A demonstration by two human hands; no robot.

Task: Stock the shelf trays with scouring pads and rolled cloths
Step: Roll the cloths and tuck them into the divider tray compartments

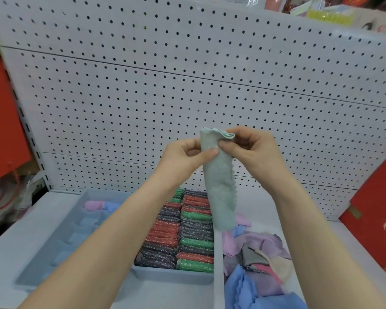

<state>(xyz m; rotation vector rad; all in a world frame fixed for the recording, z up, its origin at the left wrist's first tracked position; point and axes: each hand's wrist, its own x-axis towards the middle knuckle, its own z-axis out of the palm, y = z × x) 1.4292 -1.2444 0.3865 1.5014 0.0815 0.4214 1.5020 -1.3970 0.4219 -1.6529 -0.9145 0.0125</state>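
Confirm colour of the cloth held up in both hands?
Pale green cloth with a scalloped edge; seen in the head view.

White pegboard wall [187,85] behind shelf [13,248]

Your left hand [187,156] and right hand [252,150] both pinch the top of a pale green cloth [221,186], held up before the pegboard [187,85]; the cloth hangs down loosely folded, its zigzag edge on the right; below it on the shelf [9,253] a tray [172,274] is packed with rows of red, green and dark pads [187,230]; to the left a second tray [42,246] holds a pink roll [94,206] and a blue roll [112,206] at its far end; right of a white divider [218,264] lies a heap of loose cloths [261,253].
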